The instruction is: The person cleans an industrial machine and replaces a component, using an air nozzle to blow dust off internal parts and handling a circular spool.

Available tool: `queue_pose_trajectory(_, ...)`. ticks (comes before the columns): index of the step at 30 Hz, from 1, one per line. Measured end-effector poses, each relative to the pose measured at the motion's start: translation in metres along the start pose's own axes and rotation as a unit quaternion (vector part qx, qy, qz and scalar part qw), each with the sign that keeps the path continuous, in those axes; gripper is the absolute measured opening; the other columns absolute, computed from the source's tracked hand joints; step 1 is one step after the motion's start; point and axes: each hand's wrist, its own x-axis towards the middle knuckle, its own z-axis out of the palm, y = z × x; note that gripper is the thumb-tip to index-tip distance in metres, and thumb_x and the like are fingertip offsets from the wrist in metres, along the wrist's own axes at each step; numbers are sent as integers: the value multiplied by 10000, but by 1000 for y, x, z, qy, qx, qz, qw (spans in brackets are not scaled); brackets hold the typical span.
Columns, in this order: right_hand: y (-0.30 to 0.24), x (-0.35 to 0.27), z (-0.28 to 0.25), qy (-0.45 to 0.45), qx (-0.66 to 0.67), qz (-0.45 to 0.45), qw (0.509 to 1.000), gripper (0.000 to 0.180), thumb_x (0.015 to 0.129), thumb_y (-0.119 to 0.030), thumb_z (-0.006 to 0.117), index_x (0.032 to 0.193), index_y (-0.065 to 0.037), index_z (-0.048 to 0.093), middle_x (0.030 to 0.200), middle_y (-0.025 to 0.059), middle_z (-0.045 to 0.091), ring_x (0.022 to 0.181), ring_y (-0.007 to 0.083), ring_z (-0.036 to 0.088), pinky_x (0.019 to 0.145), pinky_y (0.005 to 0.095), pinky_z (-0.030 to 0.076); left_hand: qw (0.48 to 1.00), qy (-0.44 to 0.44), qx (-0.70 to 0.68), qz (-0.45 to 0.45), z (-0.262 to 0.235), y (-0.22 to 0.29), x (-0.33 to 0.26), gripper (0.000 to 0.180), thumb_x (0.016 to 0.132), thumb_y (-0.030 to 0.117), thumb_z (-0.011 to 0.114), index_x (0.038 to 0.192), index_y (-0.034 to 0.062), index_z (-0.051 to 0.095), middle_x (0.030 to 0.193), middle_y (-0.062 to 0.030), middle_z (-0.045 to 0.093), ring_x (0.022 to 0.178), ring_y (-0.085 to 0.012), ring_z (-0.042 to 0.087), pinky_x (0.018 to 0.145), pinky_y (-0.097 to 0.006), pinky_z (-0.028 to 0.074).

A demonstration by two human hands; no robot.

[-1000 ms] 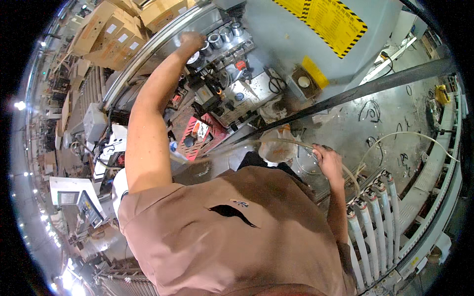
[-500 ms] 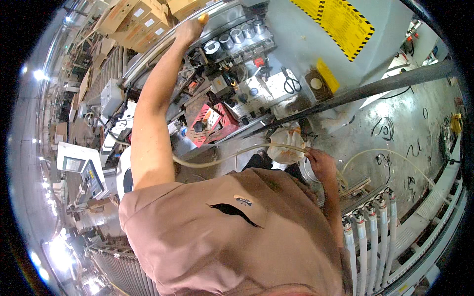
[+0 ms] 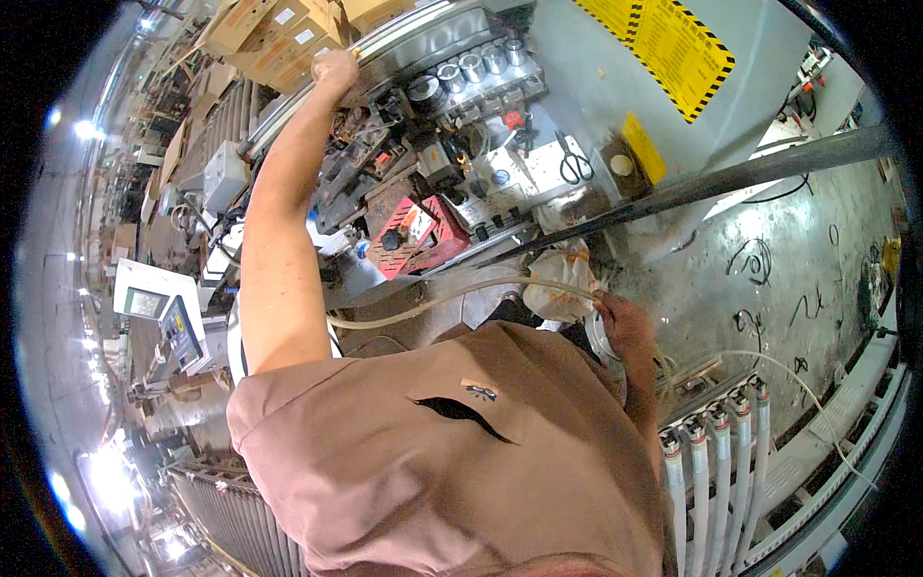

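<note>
I count one pair of black-handled scissors [image 3: 572, 157]; beyond them, leftward, five metal cylinders [image 3: 473, 73] in a row; just to their right, one yellow strip [image 3: 644, 147]; nearer the worker and rightward, five pale conveyor rollers [image 3: 719, 486]; and two hands, left hand [image 3: 335, 72] beyond them, right hand [image 3: 628, 324] nearer.

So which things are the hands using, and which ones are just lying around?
In use:
pale flexible hose, in the right hand
small orange thing, too tiny to identify, at the left hand

Lying about:
black-handled scissors
stacked cardboard boxes
</note>
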Motion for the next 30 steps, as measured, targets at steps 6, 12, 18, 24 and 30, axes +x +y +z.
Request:
queue_pose_trajectory(6,19,-7,39,21,3,-15,1000,323,1003,-393,626,1139,-129,753,960,148,734,844,395,701,733,496,562,998,3,-68,-1,32,-62,-18,381,998,295,532,1181,52,761,1194,-170,754,1089,-352,737,900,-493,567)
queue_pose_trajectory(12,24,-10,23,21,15,4,1000,298,1015,-372,632,1213,-188,756,1026,145,760,865,366,725,719,466,580,991,-89,-36,-93,110,-171,-57,469,1002,407,513,1235,72,745,1281,-180,719,1223,-339,680,1004,-484,522)
queue_pose_trajectory(18,-1,2,32,-26,48,-27,998,322,1019,-371,633,1194,-131,756,1042,145,754,926,360,724,784,438,567,984,-135,-98,-56,177,-247,-91,620,992,534,465,1269,32,700,1298,-249,681,1235,-421,643,1037,-514,498)
queue_pose_trajectory(24,-6,19,29,-75,-22,-22,997,327,1027,-368,621,1206,-126,750,1055,148,752,932,367,721,792,443,563,965,-196,-166,-57,178,-86,-94,589,989,533,483,1289,74,697,1319,-193,691,1240,-363,659,1024,-526,514)
queue_pose_trajectory(30,-20,31,33,-57,9,-33,998,330,1030,-368,621,1220,-130,748,1072,143,754,933,349,728,803,434,565,964,-159,-197,-77,215,-108,-107,617,980,567,518,1296,66,689,1300,-211,697,1222,-393,663,1026,-530,512)
